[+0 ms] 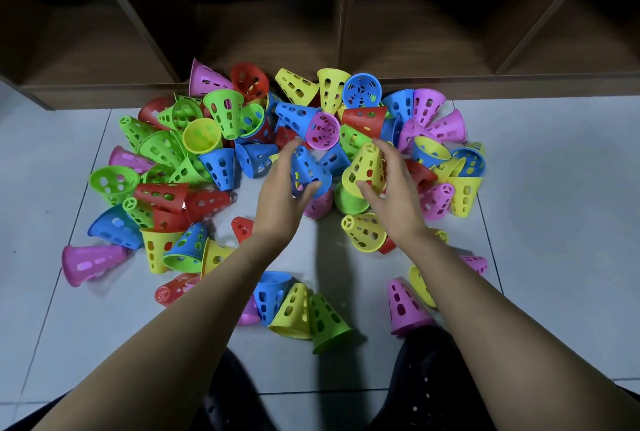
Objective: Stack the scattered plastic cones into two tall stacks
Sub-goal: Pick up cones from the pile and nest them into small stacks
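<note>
left grip (280,188) clamped on blue cone (310,170), tip up | pink cone (317,207) just beneath | right grip (394,195) clamped on yellow cone (367,167), tip up | green cone (348,203) just beneath | likely next: lower each straight down

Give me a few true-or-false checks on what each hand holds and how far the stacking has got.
1. The left hand grips a blue cone. True.
2. The right hand holds a pink cone. False: its fingers and thumb curl round a yellow cone.
3. Two tall stacks already stand on the floor. False: the loose cones lie scattered in a heap, many on their sides, and no tall stack shows.
4. A dark wooden shelf unit stands behind the heap. True.
</note>
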